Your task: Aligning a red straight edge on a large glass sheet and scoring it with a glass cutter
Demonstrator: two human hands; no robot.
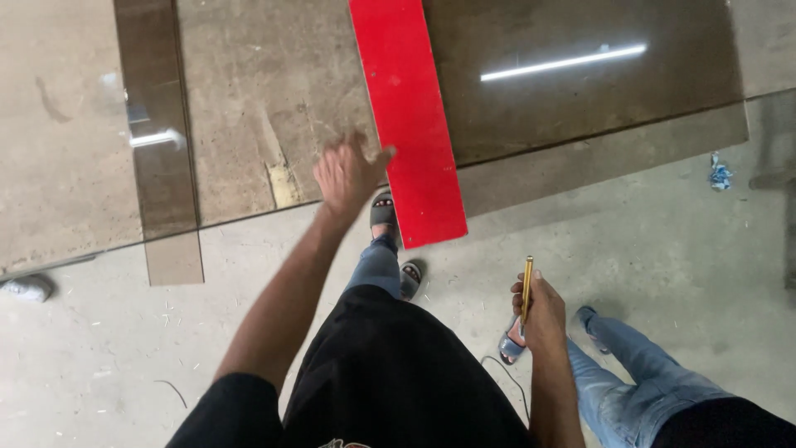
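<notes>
A: Biggest first. Large brown glossy sheet (580, 83) lying flat, near edge running diagonally down-left; a light strip reflects in it. Second sheet (249, 108) left of it, a narrow glass-like strip (157, 141) overhanging its near edge.
B: Red board?
A: Long red straightedge (410, 116) laid across the brown sheet, near end sticking out past the edge over the concrete floor (663, 249).
B: Hands?
A: Left hand (347, 176) raised, fingers loosely spread, holding nothing, just beside the straightedge's left edge, apparently not touching. Right hand (543, 319) low, closed round a yellow pencil-like marking tool (526, 286), tip up.
B: Step?
A: Looks like lining up for marking or scoring. I'd judge the next move calls for pinning the straightedge flat, then bringing the tool to its edge.
B: Room?
A: Floor open right and left. Tight underneath: own sandalled feet (390, 220) sit by the overhanging end, another person's jeans leg (638, 373) close at right.
</notes>
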